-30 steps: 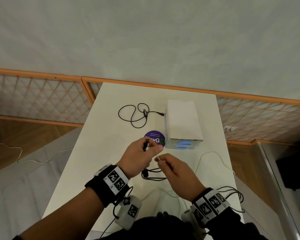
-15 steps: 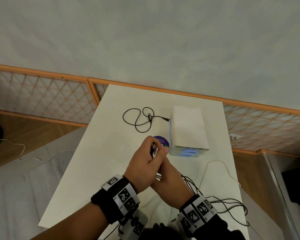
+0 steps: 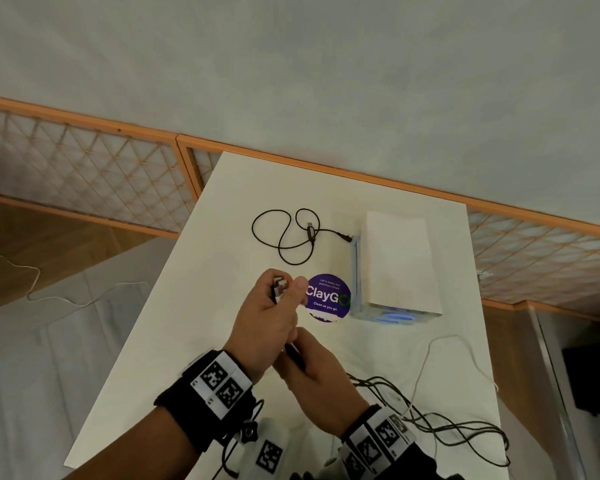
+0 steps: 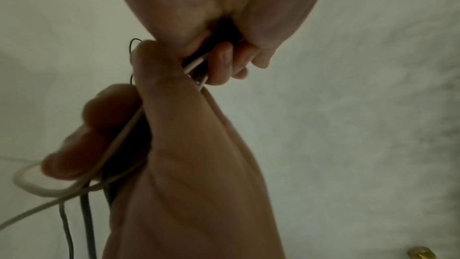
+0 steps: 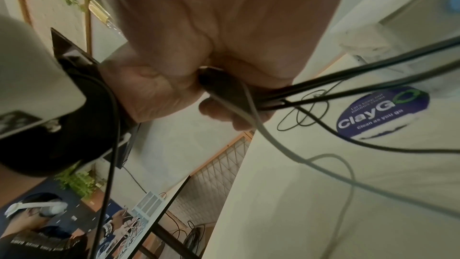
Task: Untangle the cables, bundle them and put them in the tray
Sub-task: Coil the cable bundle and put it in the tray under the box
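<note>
Hands meet over the near middle of the white tabletop [image 3: 194,306] in the head view: the left hand [image 3: 269,317] is curled round a cluster of plug ends [image 3: 280,287] that stick up past its thumb, and the right hand [image 3: 312,379], touching it from 5 o'clock, is closed on the strands below. Black cables [image 3: 447,424] and a white cable [image 3: 426,355] trail loose from the hands toward 4 o'clock, near the tabletop's edge. A separate black cable [image 3: 284,237] lies in slack loops at 12 o'clock, well apart from the hands, its plug just beside a white box [image 3: 400,261]; a purple sticker [image 3: 328,297] sits between hands and box. No tray is recognisable. In the left wrist view, the left hand's fingers [image 4: 224,62] curl over a white strand [image 4: 196,63] and dark ones, while the right hand's fingers [image 4: 82,135] close on the same cords lower down. In the right wrist view, the right hand [image 5: 211,46] clamps a dark plug body [image 5: 224,90] with black strands and a white one fanning out toward 3 o'clock. Judged from this, the step in hand is gathering the ends together for bundling; the next move likely calls for drawing the slack in loop by loop without snagging the trailing tangle.
</note>
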